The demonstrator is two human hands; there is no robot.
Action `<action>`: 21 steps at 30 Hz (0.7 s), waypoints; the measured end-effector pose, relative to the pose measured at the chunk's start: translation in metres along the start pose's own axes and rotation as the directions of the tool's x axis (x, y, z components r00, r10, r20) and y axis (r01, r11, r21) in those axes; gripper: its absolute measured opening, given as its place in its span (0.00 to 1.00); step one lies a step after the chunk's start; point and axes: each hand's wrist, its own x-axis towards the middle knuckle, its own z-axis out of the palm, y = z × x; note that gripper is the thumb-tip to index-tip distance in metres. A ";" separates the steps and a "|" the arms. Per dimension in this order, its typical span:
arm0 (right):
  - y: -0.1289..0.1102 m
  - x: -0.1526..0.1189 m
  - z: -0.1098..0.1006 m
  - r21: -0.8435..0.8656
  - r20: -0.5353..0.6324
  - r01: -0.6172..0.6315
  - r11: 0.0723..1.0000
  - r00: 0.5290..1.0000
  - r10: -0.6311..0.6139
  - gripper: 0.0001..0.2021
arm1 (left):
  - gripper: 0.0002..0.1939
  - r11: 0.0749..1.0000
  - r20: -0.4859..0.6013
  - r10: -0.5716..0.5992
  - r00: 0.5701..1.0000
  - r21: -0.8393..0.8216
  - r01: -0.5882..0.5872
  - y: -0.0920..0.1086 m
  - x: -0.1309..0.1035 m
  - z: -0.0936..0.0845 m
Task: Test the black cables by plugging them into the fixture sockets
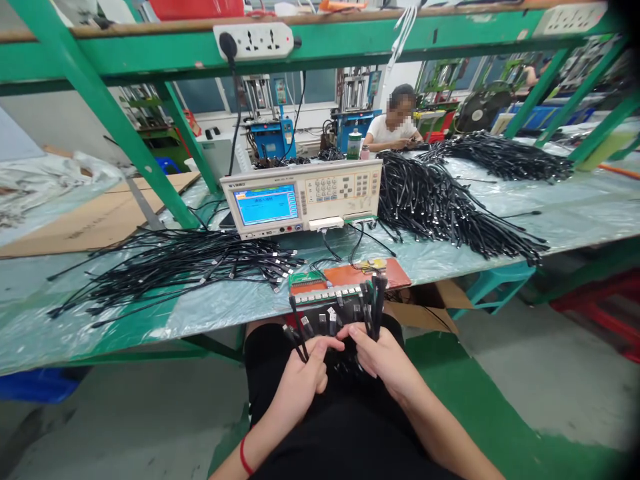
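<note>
Several black USB cables (299, 347) stick up from my left hand (307, 373), which is closed around them with the thumb pointing right. My right hand (375, 350) is closed on another bunch of black USB cables (376, 307), their ends standing upright. Between my hands, over my lap, several metal USB plugs (323, 325) show. Just beyond them, at the table's edge, lies a test board (327, 293) with a row of white sockets and an orange base. Wires run from it to a cable tester (303, 200) with a lit blue screen.
A loose pile of black cables (185, 270) covers the table's left part; a larger heap (445, 200) lies right of the tester. A green shelf frame (150, 57) with a power strip (255, 41) crosses overhead. A person (395, 127) sits opposite. A cardboard box (435, 307) stands below the table.
</note>
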 end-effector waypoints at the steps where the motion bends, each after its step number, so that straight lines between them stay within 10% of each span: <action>1: -0.003 -0.006 -0.004 -0.008 -0.023 0.017 1.000 1.000 -0.017 0.27 | 0.26 1.000 0.021 0.007 1.000 0.015 -0.007 0.002 0.000 0.002; 7: -0.001 -0.018 -0.020 0.023 -0.056 0.053 0.998 0.997 -0.052 0.25 | 0.26 0.999 0.185 -0.031 0.982 0.021 0.028 0.010 0.006 0.019; 16: 0.008 -0.041 0.007 -0.223 0.129 0.148 0.963 0.984 -0.122 0.26 | 0.24 0.994 0.176 -0.046 0.983 -0.094 0.063 -0.006 -0.018 -0.013; 21: -0.018 -0.077 -0.019 -0.252 -0.022 0.159 0.955 0.985 -0.170 0.24 | 0.21 0.993 0.149 -0.008 0.989 -0.117 0.026 0.012 -0.006 0.010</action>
